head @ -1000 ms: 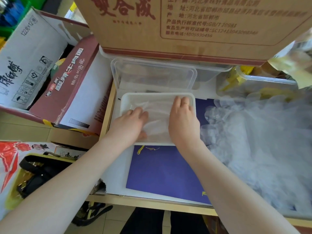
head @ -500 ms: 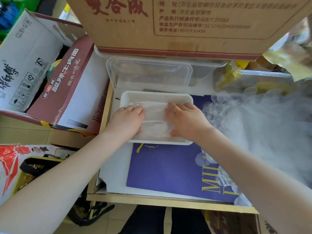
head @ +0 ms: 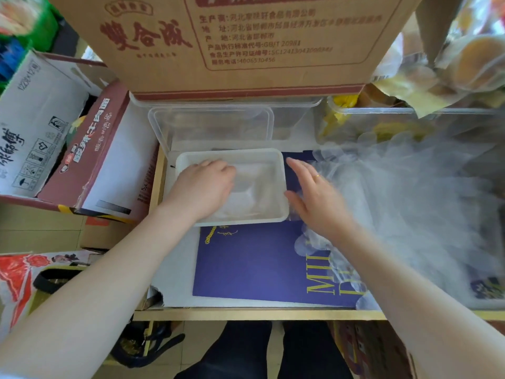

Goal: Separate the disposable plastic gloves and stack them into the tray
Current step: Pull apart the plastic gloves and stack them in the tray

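Wooden-edged table (head: pixel 259 314) surface, covered by a white sheet and a blue folder (head: pixel 254 266) with yellow lettering. Cardboard boxes surround the work area: a large brown box (head: pixel 232 42) at 12 o'clock and a maroon-and-white box (head: pixel 95 157) at 9 o'clock.

White tray (head: pixel 281 184): positioned at the centre of the table, partly over the upper edge of the blue folder. Thin clear gloves lie flat inside it as a stacked layer (head: pixel 254 187).

Clear plastic container (head: pixel 213 127): directly at 12 o'clock from the tray, below the brown box.

Loose glove pile (head: pixel 404 203): a large translucent heap at 3 o'clock from the tray, covering the right part of the folder and reaching the table edge.

Left hand (head: pixel 203 184): inside the tray on its 9 o'clock half, palm down, fingers loosely bent and resting on the stacked layer. It presses the layer and grips nothing.

Right hand (head: pixel 317 195): outside the tray, just beside its 3 o'clock rim, over the near edge of the loose glove pile. Fingers are extended and pointed toward 11 o'clock; a ring is visible on one finger. The hand is released, with nothing grasped. Contact with the pile cannot be determined because of blur.
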